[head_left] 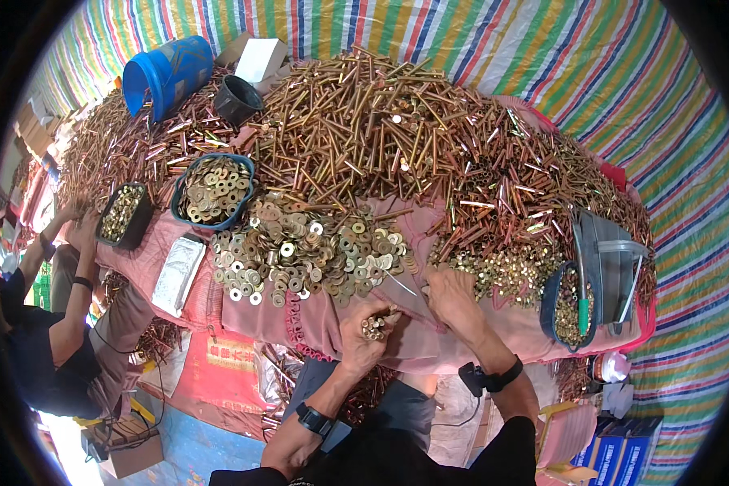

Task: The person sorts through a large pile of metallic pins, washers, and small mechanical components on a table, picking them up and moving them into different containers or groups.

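My left hand point(363, 334) is closed around a bundle of brass-coloured bolts point(376, 326), their round ends facing up. To its right, my right hand point(454, 298) reaches down to the cloth with its fingers curled; whatever lies between its fingertips is hidden. Just left of those fingers is a thin pale stick point(399, 283). A heap of flat washers point(316, 247) spreads ahead of my left hand. Small gold nuts point(506, 271) are piled right of my right hand.
A large mound of long bolts point(356, 121) covers the back. Around it stand a blue bucket point(178, 73), a black cup point(239, 101), a washer tub point(177, 190), a nut tub point(551, 296) and a grey plastic bin point(616, 243). Another person point(65, 340) works at the far left.
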The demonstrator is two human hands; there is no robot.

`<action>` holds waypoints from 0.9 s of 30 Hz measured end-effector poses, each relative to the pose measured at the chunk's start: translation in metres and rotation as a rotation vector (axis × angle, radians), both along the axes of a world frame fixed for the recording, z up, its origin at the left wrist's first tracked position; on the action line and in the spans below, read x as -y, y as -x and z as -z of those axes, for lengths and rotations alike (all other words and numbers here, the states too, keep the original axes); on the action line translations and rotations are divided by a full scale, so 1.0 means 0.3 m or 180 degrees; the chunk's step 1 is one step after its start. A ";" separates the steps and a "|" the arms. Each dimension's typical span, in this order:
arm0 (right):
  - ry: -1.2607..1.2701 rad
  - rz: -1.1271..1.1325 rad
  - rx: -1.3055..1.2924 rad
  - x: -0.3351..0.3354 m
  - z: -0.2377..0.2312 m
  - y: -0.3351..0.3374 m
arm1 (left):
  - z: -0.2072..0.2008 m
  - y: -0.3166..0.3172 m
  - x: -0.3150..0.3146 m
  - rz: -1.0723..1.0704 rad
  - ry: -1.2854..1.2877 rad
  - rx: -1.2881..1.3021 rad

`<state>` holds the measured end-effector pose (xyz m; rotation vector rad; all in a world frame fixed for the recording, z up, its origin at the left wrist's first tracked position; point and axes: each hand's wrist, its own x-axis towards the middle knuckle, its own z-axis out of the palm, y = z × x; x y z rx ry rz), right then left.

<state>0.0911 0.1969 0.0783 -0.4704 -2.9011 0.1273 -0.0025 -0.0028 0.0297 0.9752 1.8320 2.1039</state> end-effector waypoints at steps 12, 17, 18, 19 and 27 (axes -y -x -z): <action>0.0328 0.0172 0.0720 -0.045 -0.053 -0.007 | 0.018 -0.005 -0.003 -0.0102 0.0108 -0.0020; 0.0350 0.0111 0.0478 -0.044 -0.036 -0.005 | 0.030 -0.004 -0.004 -0.0057 0.0088 -0.0064; 0.0289 0.0101 0.0360 -0.042 -0.027 -0.003 | 0.032 -0.004 -0.003 -0.0070 0.0100 -0.0100; 0.0222 0.0076 0.0267 -0.040 -0.018 -0.003 | 0.033 -0.004 -0.001 -0.0029 0.0075 -0.0039; 0.1165 0.0057 -0.0508 -0.029 -0.066 0.025 | 0.038 -0.004 -0.003 -0.0014 0.0115 -0.0025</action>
